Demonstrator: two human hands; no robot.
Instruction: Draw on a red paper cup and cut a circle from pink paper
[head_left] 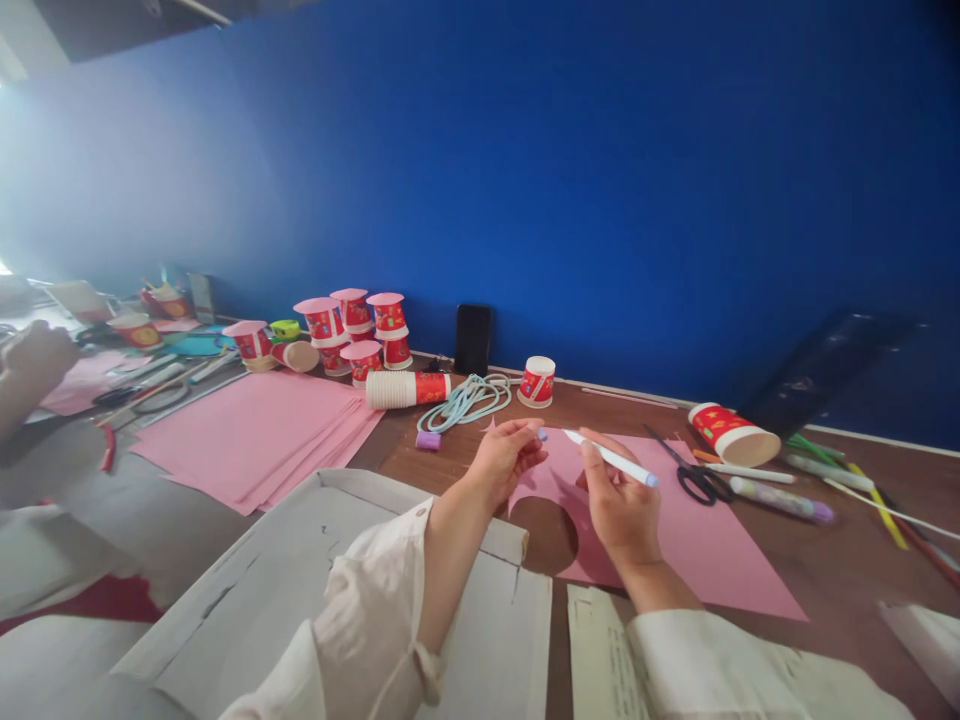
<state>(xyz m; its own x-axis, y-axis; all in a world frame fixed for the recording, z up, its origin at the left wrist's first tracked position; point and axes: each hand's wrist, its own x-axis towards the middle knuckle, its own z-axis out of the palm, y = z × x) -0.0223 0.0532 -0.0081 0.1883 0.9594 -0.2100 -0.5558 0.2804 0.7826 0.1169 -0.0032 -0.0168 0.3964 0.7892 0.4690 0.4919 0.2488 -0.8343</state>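
Observation:
My right hand (619, 505) grips a white marker pen (611, 458) with a pale purple end, held level above a pink paper sheet (697, 545) that has a round hole cut in it. My left hand (504, 455) pinches the pen's small purple cap (541, 434) between fingertips, just left of the pen's tip. Both hands hover over the brown table (840, 570), close together but apart.
Black scissors (694, 478), markers (780, 498) and a tipped paper cup (731, 432) lie to the right. A stack of pink sheets (255, 440), a cup stack (405, 389), upturned cups (356, 325), cord (469, 398) and a phone (473, 338) sit left. Another person's hand (34, 360) is far left. A cardboard box (300, 590) is near me.

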